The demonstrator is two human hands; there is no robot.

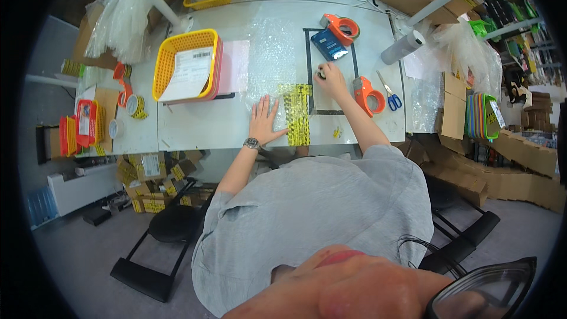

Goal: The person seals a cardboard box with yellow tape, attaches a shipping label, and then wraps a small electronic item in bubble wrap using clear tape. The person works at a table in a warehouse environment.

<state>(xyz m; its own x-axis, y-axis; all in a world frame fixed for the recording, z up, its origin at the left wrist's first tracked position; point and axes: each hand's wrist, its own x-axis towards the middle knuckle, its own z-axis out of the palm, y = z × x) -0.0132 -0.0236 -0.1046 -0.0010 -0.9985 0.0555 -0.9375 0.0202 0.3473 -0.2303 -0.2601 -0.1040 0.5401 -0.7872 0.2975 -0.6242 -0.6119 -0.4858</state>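
Hands: two, left hand (267, 119) and right hand (331, 80). Wristwatch (252, 143): one. Toward right edge of worktop (201, 130): two orange tape dispensers (369, 95), one pair of scissors (390, 91), one grey bottle (403, 47), one blue pouch (329, 44). Toward left edge: two tape rolls, one yellow-black roll (136, 105), one white roll (116, 128). Left of worktop's middle: one yellow basket (158, 70) atop stack, count beneath unclear; one printed sheet (186, 77) inside. Black chairs (175, 224) below near edge: two.

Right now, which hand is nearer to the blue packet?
Right. The right hand is just in front of the packet; the left hand is farther away, beside the yellow strip.
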